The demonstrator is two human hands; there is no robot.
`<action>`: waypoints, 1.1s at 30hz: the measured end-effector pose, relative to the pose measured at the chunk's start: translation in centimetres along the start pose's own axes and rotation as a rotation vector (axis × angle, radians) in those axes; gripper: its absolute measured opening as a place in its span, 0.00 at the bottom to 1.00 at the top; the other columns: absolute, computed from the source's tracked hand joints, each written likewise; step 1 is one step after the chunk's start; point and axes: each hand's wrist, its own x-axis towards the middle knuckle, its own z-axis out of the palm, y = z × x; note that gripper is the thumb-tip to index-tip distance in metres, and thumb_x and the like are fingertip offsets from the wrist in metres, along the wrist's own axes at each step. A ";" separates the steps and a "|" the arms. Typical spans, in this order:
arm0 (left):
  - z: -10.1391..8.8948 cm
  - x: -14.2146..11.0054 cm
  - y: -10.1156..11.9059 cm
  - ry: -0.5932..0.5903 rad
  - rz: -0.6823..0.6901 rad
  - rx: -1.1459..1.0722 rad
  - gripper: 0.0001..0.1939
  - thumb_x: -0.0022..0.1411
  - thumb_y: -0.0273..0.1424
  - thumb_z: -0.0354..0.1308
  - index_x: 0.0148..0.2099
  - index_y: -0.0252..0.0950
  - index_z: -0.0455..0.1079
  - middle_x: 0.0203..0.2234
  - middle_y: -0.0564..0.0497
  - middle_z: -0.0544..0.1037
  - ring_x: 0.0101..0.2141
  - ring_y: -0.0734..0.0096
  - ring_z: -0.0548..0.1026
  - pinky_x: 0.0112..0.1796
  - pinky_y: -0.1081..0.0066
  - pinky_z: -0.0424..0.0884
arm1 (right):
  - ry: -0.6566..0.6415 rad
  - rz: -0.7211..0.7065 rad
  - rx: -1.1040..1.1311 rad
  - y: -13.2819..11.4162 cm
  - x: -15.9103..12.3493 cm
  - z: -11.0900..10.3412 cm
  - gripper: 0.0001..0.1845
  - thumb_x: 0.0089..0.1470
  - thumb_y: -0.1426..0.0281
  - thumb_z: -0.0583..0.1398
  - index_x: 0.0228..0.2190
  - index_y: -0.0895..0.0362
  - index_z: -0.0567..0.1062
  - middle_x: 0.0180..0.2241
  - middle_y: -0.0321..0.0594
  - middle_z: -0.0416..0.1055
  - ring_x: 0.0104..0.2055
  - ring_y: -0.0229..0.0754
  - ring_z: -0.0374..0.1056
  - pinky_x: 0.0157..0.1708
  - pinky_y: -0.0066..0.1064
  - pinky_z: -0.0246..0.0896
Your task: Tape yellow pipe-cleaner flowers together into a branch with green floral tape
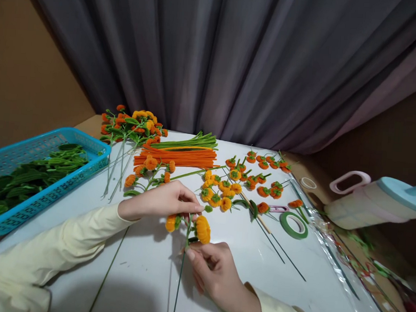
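In front of me my left hand (164,200) pinches the upper part of a thin green stem that carries small yellow-orange chenille pumpkins (202,229). Lower on the same stem, my right hand (216,272) is closed with thumb and forefinger pressed together. A dark wire runs down below the right fingers toward the front. One small pumpkin hangs left of the stem, a larger one to the right, near a little green leaf. Just behind my left hand lies a finished-looking branch with orange pumpkins (151,163).
A blue basket (66,173) of green chenille leaves stands at left. Behind lie orange chenille stems (179,156) and a bunch of pumpkin branches (124,125). Loose yellow pumpkins (226,204), green tape (285,225), wires and a tumbler (370,205) are to the right.
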 end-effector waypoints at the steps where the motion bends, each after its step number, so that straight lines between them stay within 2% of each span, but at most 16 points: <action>1: 0.2 0.0 -0.1 0.018 -0.007 0.013 0.14 0.56 0.38 0.58 0.30 0.30 0.75 0.18 0.54 0.73 0.20 0.77 0.68 0.20 0.80 0.61 | 0.000 -0.002 -0.002 0.0 0.0 0.0 0.21 0.62 0.62 0.51 0.20 0.59 0.64 0.11 0.27 0.53 0.13 0.28 0.48 0.15 0.23 0.44; 6: 1.1 0.0 -0.4 0.079 -0.012 0.037 0.14 0.55 0.38 0.57 0.30 0.31 0.73 0.19 0.54 0.73 0.19 0.74 0.72 0.19 0.79 0.64 | -0.013 -0.004 -0.030 -0.3 0.0 0.1 0.23 0.62 0.62 0.50 0.18 0.58 0.62 0.10 0.28 0.53 0.13 0.28 0.48 0.16 0.23 0.45; 9: 1.0 0.0 -0.1 0.073 -0.016 0.026 0.14 0.56 0.38 0.56 0.31 0.32 0.72 0.20 0.55 0.72 0.18 0.75 0.72 0.19 0.79 0.63 | -0.012 0.008 -0.028 -0.3 0.0 0.1 0.24 0.62 0.61 0.50 0.17 0.58 0.62 0.10 0.28 0.53 0.13 0.29 0.48 0.16 0.23 0.45; 11: 0.4 0.0 0.0 0.013 -0.029 -0.025 0.12 0.55 0.38 0.57 0.34 0.32 0.72 0.21 0.55 0.74 0.21 0.74 0.73 0.21 0.79 0.64 | -0.007 0.011 -0.023 -0.1 -0.1 0.1 0.24 0.61 0.60 0.51 0.17 0.58 0.63 0.10 0.28 0.53 0.13 0.29 0.49 0.16 0.23 0.46; 14: -0.8 0.1 0.0 -0.172 -0.067 -0.107 0.13 0.52 0.35 0.61 0.40 0.35 0.71 0.25 0.54 0.77 0.27 0.73 0.73 0.27 0.79 0.66 | 0.010 0.004 -0.034 0.0 -0.2 0.1 0.23 0.61 0.60 0.51 0.18 0.58 0.64 0.10 0.27 0.53 0.14 0.30 0.49 0.16 0.23 0.45; 16: -1.5 0.2 -0.2 -0.305 -0.093 -0.153 0.15 0.49 0.33 0.64 0.41 0.36 0.71 0.26 0.54 0.78 0.30 0.73 0.73 0.30 0.78 0.67 | 0.014 0.002 -0.044 0.0 -0.1 0.2 0.23 0.61 0.60 0.51 0.18 0.58 0.63 0.10 0.27 0.52 0.14 0.29 0.49 0.15 0.23 0.45; 18: -1.8 0.3 -0.5 -0.379 -0.093 -0.145 0.14 0.49 0.34 0.65 0.39 0.36 0.72 0.26 0.53 0.78 0.29 0.73 0.73 0.30 0.77 0.67 | -0.001 0.006 -0.051 -0.1 -0.1 0.2 0.23 0.61 0.60 0.51 0.17 0.57 0.60 0.10 0.27 0.52 0.13 0.29 0.48 0.15 0.22 0.44; 21: -1.7 0.3 -0.8 -0.363 -0.043 -0.023 0.11 0.52 0.37 0.63 0.34 0.34 0.75 0.24 0.53 0.76 0.27 0.74 0.71 0.28 0.78 0.65 | -0.026 0.016 -0.047 -0.4 0.0 0.3 0.24 0.62 0.61 0.50 0.16 0.57 0.57 0.10 0.28 0.51 0.13 0.28 0.47 0.14 0.22 0.43; 25: -1.3 -0.1 -0.6 -0.309 -0.007 0.059 0.13 0.53 0.39 0.62 0.32 0.33 0.75 0.22 0.53 0.74 0.25 0.76 0.69 0.26 0.78 0.63 | -0.040 0.011 -0.039 -0.9 0.0 0.3 0.23 0.62 0.62 0.50 0.16 0.56 0.56 0.10 0.28 0.52 0.12 0.28 0.47 0.14 0.22 0.42; 29: -1.3 -0.2 -0.6 -0.329 -0.016 0.017 0.15 0.51 0.41 0.63 0.33 0.33 0.76 0.24 0.53 0.74 0.25 0.76 0.68 0.27 0.78 0.63 | -0.046 -0.011 -0.070 -1.1 -0.1 0.3 0.24 0.62 0.62 0.49 0.16 0.56 0.55 0.10 0.28 0.52 0.13 0.28 0.46 0.14 0.22 0.42; 33: -1.3 0.2 -0.8 -0.397 -0.068 -0.102 0.15 0.46 0.40 0.66 0.32 0.34 0.77 0.24 0.53 0.75 0.26 0.75 0.69 0.27 0.78 0.64 | -0.037 -0.004 -0.083 -1.2 -0.1 0.2 0.24 0.61 0.60 0.49 0.16 0.56 0.55 0.10 0.28 0.51 0.14 0.29 0.45 0.14 0.22 0.42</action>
